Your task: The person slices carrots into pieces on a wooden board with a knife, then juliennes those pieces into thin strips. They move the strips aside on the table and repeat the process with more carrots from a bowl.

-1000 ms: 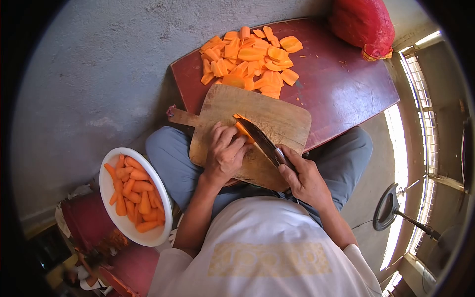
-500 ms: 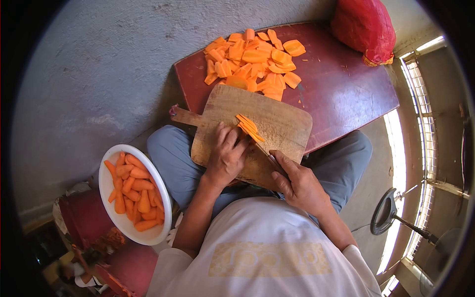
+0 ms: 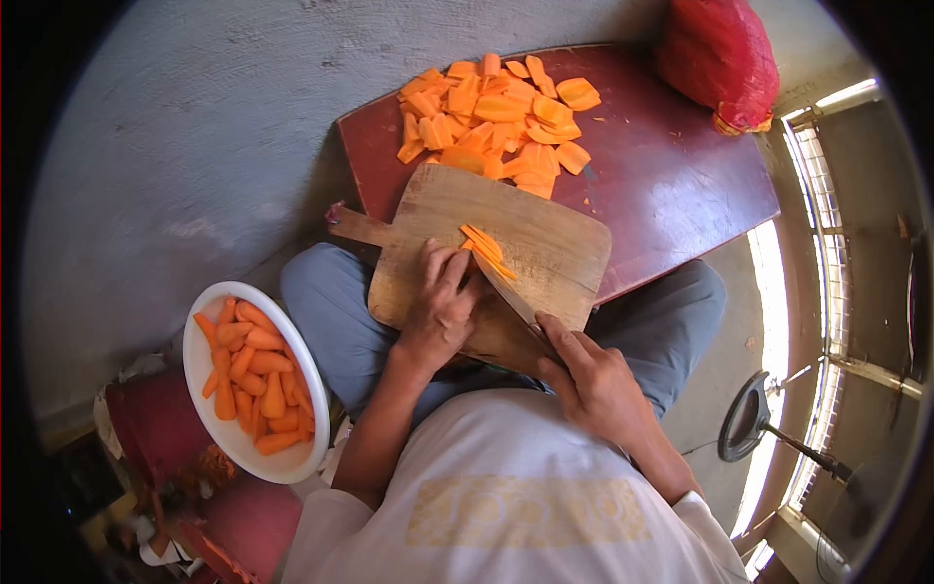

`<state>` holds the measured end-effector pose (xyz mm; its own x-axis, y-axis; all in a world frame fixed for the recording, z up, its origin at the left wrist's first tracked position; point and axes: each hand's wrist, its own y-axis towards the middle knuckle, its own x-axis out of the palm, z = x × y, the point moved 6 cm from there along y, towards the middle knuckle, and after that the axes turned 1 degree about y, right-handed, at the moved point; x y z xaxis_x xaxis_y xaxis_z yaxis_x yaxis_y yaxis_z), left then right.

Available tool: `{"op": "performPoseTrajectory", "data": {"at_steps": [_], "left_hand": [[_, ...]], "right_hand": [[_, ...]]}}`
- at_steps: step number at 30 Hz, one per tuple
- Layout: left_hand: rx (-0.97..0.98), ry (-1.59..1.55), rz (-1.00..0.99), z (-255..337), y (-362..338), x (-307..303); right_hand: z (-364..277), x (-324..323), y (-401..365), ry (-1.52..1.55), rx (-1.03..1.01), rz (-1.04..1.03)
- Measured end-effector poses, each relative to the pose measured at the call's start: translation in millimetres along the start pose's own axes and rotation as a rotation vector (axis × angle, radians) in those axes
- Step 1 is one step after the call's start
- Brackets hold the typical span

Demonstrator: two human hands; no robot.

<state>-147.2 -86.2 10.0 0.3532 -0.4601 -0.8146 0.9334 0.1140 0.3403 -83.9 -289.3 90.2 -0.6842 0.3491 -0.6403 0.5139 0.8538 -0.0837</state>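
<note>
A wooden cutting board (image 3: 559,229) rests across my lap, tilted, its handle pointing left. My right hand (image 3: 598,380) is closed round the handle of a knife (image 3: 508,294), whose blade points up and left over the board. Beside the blade tip, my left hand (image 3: 443,307) presses on the board with curled fingers; whatever is under them is hidden. A few thin carrot strips (image 3: 484,250) lie along the far side of the blade.
Flat carrot slices (image 3: 501,112) are heaped on a dark red table (image 3: 671,185) beyond the board. A red sack (image 3: 720,63) stands at its far right corner. To my left, a white bowl (image 3: 282,473) holds peeled carrots (image 3: 261,362). A round black stand base (image 3: 744,419) is at right.
The knife has shifted slightly, and more of its blade shows now. My right hand has moved a little down, away from the strips. My left hand stays nearly in place.
</note>
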Motion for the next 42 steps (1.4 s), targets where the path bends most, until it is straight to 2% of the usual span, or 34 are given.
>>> {"op": "performPoseTrajectory", "data": {"at_steps": [14,17,21,24,28,31,34,37,39,42], "left_hand": [[0.011,-0.009,0.045,0,-2,-1],[0.017,-0.031,0.041,-1,-6,-1],[-0.028,-0.062,0.072,-1,-4,1],[0.029,-0.053,0.059,-6,-8,6],[0.016,-0.053,0.034,-4,-6,0],[0.004,-0.053,0.032,-3,-9,5],[0.018,-0.063,0.053,-6,-4,1],[0.006,-0.085,0.054,-6,-9,2],[0.018,-0.065,0.055,-6,-7,2],[-0.008,-0.054,0.057,-4,-6,-1]], "right_hand": [[6,2,11,0.091,0.043,-0.008],[3,13,41,0.088,0.031,-0.01],[4,18,63,0.069,-0.09,0.058],[-1,5,44,0.106,-0.065,0.033],[2,9,31,0.058,0.076,-0.038],[5,18,60,0.053,-0.062,0.036],[-3,10,52,0.087,-0.091,0.029],[-7,2,32,0.044,0.071,-0.042],[-5,9,45,0.059,0.106,-0.076],[1,15,58,0.035,0.041,-0.055]]}}
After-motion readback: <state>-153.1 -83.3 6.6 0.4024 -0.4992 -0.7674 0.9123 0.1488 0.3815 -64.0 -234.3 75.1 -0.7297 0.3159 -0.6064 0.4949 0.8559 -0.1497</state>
